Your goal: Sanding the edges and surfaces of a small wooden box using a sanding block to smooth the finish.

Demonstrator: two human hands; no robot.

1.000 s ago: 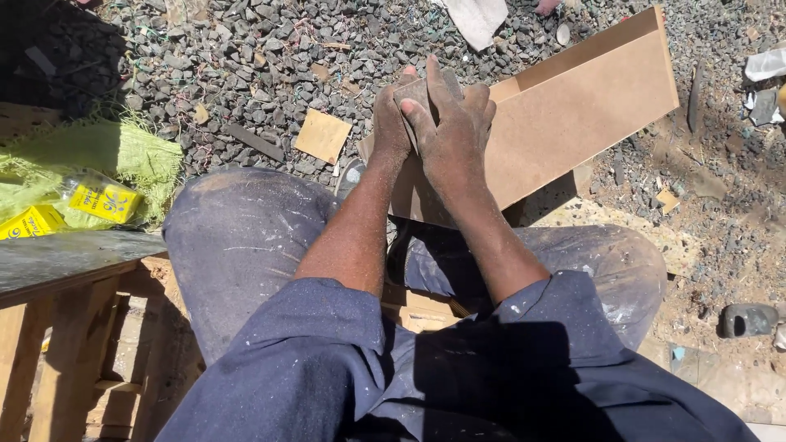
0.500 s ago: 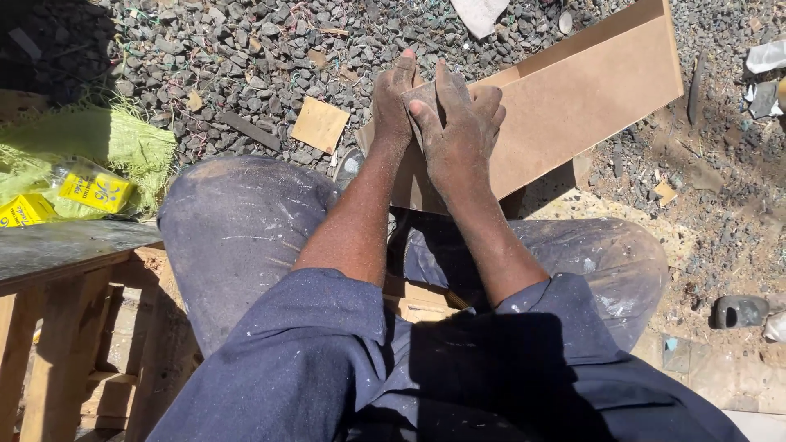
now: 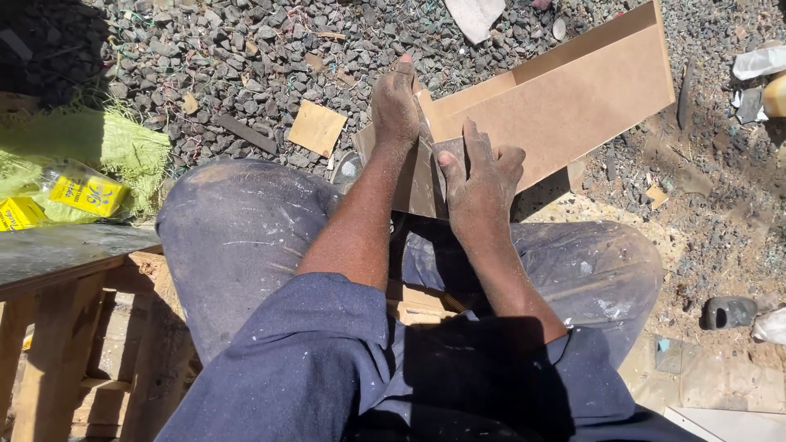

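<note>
**Sanding pad pulled back down the board**

While your left hand (image 3: 396,102) stays flat near the upper centre of the frame, fingers closed over the near end of the brown board (image 3: 565,98), your right hand (image 3: 479,180) has slid down and to the right from where it was a moment ago. Half a second back both hands were stacked together at the board's end; now they sit apart, the right one lower, pressing a small grey sanding pad (image 3: 458,151) against the board's face with curled fingers. That reads as the return half of a rubbing stroke, so the surface work looks to be under way rather than finished.

The board runs from the middle of the frame up to the upper right, its low end resting between your knees.

As for containers, a clear plastic bag with yellow boxes (image 3: 86,195) inside lies at the left edge on green netting (image 3: 98,139). Another yellow box (image 3: 20,214) sits just beside it.
</note>
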